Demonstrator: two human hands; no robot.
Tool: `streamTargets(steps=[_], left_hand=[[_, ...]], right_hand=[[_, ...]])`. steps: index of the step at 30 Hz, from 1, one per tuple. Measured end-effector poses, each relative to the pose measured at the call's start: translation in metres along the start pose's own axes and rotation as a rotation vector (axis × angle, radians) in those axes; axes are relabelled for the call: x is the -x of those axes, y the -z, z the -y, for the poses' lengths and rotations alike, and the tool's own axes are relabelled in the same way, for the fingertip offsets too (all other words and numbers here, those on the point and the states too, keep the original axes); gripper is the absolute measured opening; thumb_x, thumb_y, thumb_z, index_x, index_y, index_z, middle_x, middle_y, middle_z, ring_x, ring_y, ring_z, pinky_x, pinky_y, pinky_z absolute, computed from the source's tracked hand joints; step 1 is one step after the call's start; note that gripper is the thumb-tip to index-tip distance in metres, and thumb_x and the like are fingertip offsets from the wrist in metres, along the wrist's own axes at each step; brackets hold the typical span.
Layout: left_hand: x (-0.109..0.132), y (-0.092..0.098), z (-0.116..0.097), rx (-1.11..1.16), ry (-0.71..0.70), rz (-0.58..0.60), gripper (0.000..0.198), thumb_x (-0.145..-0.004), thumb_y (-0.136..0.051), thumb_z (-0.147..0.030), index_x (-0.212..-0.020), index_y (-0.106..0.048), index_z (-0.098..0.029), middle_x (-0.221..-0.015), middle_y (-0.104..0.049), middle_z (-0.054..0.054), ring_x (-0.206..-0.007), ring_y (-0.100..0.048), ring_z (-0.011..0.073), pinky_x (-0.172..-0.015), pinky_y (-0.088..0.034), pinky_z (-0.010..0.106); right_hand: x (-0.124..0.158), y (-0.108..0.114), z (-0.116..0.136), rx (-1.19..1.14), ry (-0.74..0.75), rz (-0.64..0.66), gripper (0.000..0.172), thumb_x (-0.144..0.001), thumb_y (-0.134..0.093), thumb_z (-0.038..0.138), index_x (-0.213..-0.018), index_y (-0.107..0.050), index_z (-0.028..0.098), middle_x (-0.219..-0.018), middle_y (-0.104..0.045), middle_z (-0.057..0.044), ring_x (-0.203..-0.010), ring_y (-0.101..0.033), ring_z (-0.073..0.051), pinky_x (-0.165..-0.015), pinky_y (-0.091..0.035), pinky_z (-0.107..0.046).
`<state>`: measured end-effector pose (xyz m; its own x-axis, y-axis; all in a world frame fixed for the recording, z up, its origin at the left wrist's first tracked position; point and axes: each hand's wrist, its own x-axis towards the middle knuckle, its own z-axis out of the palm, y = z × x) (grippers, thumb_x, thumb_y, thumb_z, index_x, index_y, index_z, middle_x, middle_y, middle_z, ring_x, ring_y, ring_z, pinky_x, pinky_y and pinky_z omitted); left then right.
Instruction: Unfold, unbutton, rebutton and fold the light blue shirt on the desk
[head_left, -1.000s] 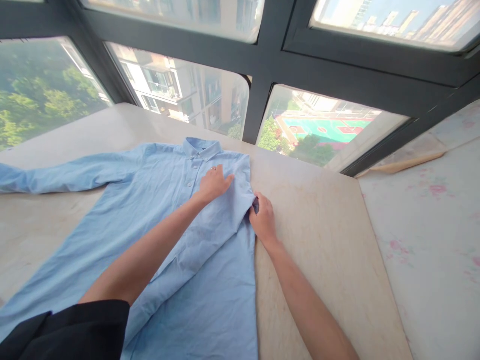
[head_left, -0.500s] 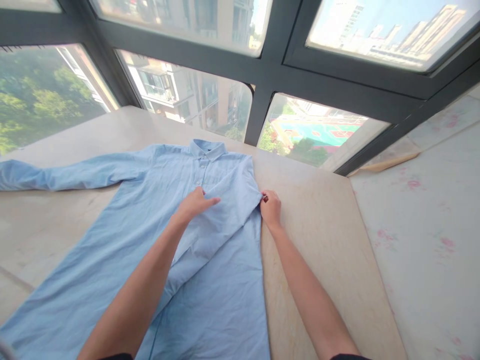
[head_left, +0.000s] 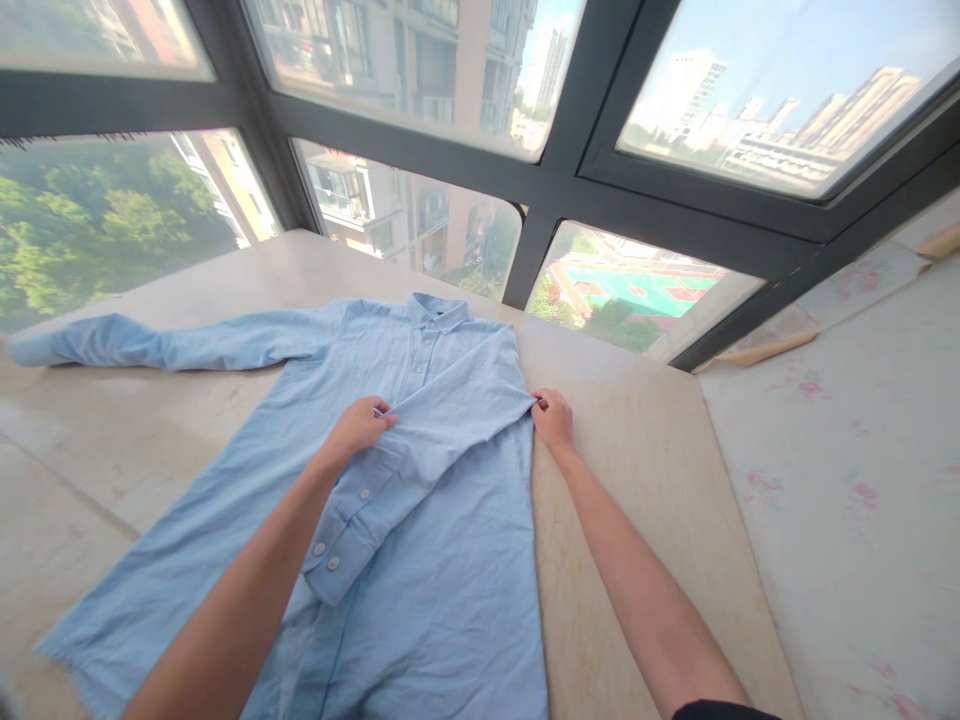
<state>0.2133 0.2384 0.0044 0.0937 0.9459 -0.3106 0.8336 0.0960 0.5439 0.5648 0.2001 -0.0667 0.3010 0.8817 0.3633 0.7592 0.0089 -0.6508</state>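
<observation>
A light blue button-up shirt (head_left: 465, 540) lies front up on a pale surface, its collar (head_left: 439, 312) toward the window. The right-side sleeve (head_left: 442, 420) is folded diagonally across the front, and its buttoned cuff (head_left: 337, 550) rests near the middle. My left hand (head_left: 364, 424) pinches the upper edge of that folded sleeve. At the fold by the shirt's right side, my right hand (head_left: 552, 415) grips the fabric between thumb and fingers. The other sleeve (head_left: 187, 343) stretches out to the left.
The pale surface (head_left: 637, 480) extends to the right of the shirt. Dark window frames (head_left: 555, 180) rise behind it. A wall with flowered paper (head_left: 840, 480) borders the right side.
My left hand has moved down and left and closed on the sleeve edge. The cuff now shows. My right hand still holds the fold. The view has shifted slightly.
</observation>
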Motion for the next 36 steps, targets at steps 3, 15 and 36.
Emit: streamTargets(steps=[3,15,36], left_hand=[[0.002,0.003,-0.001,0.02,0.007,-0.038,0.027,-0.076,-0.059,-0.04,-0.09,-0.067,-0.018,-0.081,-0.071,0.005,-0.081,-0.066,0.0212,-0.071,-0.045,0.026],[0.095,0.004,0.017,-0.159,0.274,-0.021,0.07,-0.074,-0.049,-0.075,-0.113,-0.058,-0.017,-0.111,-0.069,0.019,-0.103,-0.065,0.0381,-0.073,-0.047,0.038],[0.171,0.004,0.055,1.467,0.592,-0.332,0.028,-0.068,-0.059,-0.018,-0.095,-0.065,-0.016,-0.046,-0.035,-0.008,-0.035,-0.029,0.0054,-0.034,-0.027,0.017]], right_hand=[[0.0,0.006,-0.003,-0.015,0.042,0.035,0.028,-0.076,-0.049,0.014,-0.091,-0.072,0.016,-0.091,-0.069,-0.009,-0.079,-0.06,-0.02,-0.078,-0.049,-0.034],[0.004,0.009,-0.011,0.132,0.208,0.056,0.032,-0.085,-0.046,0.017,-0.102,-0.073,0.015,-0.092,-0.066,-0.012,-0.09,-0.058,-0.025,-0.087,-0.047,-0.04],[0.005,0.004,-0.009,0.312,0.239,0.049,0.034,-0.087,-0.043,0.015,-0.105,-0.071,0.015,-0.096,-0.063,-0.014,-0.093,-0.053,-0.027,-0.09,-0.044,-0.041]])
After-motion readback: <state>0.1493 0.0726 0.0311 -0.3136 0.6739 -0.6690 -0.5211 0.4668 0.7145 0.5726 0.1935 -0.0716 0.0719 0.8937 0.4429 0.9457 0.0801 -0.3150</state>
